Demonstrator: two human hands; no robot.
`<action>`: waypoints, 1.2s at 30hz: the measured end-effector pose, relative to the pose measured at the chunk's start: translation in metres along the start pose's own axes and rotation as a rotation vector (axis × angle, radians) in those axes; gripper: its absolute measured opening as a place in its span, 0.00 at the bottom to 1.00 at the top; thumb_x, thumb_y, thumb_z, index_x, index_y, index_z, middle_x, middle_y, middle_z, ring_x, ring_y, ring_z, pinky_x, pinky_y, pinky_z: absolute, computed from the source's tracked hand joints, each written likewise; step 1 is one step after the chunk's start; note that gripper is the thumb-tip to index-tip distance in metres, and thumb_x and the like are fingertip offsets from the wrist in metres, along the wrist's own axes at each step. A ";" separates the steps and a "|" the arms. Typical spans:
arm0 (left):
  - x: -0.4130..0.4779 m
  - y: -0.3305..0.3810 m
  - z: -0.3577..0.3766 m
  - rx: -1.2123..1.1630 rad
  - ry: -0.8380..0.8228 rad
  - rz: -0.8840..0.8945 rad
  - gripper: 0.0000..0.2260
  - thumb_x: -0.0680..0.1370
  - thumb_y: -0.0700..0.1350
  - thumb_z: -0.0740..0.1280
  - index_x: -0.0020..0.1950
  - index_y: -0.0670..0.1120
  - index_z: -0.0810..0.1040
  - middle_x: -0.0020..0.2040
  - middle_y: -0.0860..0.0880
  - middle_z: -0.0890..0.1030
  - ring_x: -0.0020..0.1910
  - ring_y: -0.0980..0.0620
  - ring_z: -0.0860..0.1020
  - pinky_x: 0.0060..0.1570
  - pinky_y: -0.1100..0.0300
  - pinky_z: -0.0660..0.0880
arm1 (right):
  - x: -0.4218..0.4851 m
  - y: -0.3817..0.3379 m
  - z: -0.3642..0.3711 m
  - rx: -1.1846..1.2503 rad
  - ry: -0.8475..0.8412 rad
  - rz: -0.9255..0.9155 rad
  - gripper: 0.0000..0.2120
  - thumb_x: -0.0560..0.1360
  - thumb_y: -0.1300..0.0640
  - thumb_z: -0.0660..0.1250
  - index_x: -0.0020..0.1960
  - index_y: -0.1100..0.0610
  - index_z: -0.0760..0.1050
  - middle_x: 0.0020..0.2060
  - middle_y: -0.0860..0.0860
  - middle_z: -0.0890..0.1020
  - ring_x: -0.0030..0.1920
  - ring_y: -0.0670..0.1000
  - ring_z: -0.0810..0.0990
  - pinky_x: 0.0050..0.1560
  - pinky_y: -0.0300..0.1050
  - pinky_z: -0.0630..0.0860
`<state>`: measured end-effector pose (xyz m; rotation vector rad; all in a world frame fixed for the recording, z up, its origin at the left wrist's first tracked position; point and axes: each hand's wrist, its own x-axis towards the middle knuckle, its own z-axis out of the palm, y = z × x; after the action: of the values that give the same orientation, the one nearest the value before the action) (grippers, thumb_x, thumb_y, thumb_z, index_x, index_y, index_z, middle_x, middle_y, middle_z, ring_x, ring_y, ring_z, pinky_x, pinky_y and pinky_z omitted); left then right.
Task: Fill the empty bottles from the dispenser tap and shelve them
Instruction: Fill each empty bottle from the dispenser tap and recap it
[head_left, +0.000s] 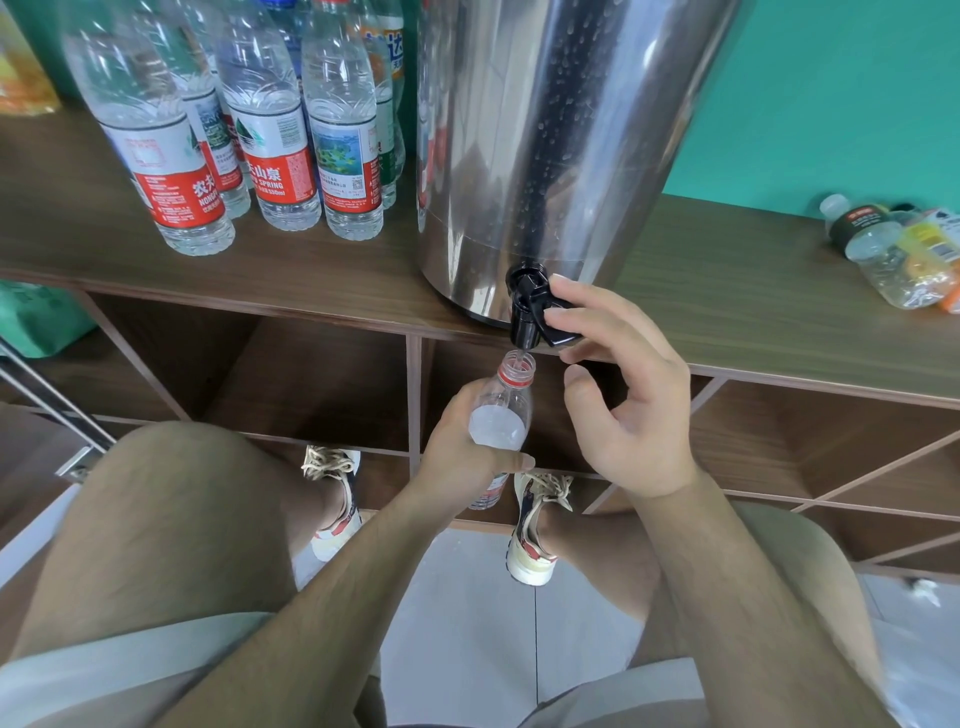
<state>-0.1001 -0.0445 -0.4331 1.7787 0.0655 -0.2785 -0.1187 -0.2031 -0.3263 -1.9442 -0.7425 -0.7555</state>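
Observation:
A steel dispenser (545, 145) stands on the wooden shelf top (753, 296), its black tap (527, 309) hanging over the front edge. My right hand (623, 400) has two fingers curled over the tap's lever. My left hand (462, 452) grips a clear uncapped bottle (501, 410) with a red neck ring, held upright with its mouth right under the spout. Water runs into it and its level shows high in the bottle. Several filled bottles (270, 130) with red and white labels stand at the left on the shelf top.
Empty crumpled bottles (893, 249) lie at the right end of the shelf top. Open wooden compartments (311, 379) sit below it. My knees and shoes are on the grey tiled floor (467, 623) close to the shelf. A green wall is behind.

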 end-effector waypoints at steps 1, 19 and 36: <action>0.000 0.000 0.000 0.000 -0.001 0.003 0.41 0.65 0.43 0.84 0.71 0.61 0.67 0.64 0.57 0.75 0.65 0.50 0.75 0.65 0.48 0.77 | 0.000 0.000 0.000 0.000 0.000 0.000 0.26 0.69 0.77 0.61 0.63 0.62 0.79 0.69 0.58 0.79 0.64 0.58 0.81 0.52 0.55 0.82; 0.000 0.000 0.001 -0.003 0.003 0.006 0.41 0.65 0.42 0.84 0.71 0.61 0.67 0.65 0.57 0.76 0.65 0.50 0.75 0.66 0.44 0.77 | 0.000 -0.001 0.000 -0.010 -0.010 -0.008 0.24 0.70 0.77 0.62 0.63 0.63 0.79 0.69 0.58 0.79 0.66 0.58 0.80 0.54 0.52 0.82; 0.002 -0.004 0.000 -0.008 -0.007 0.018 0.41 0.65 0.42 0.84 0.71 0.61 0.67 0.64 0.57 0.76 0.64 0.50 0.76 0.62 0.52 0.77 | 0.001 -0.002 0.000 -0.015 -0.004 -0.003 0.24 0.70 0.77 0.61 0.63 0.63 0.79 0.68 0.59 0.79 0.65 0.58 0.81 0.54 0.51 0.82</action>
<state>-0.0986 -0.0438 -0.4377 1.7691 0.0452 -0.2714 -0.1193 -0.2025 -0.3246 -1.9585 -0.7445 -0.7616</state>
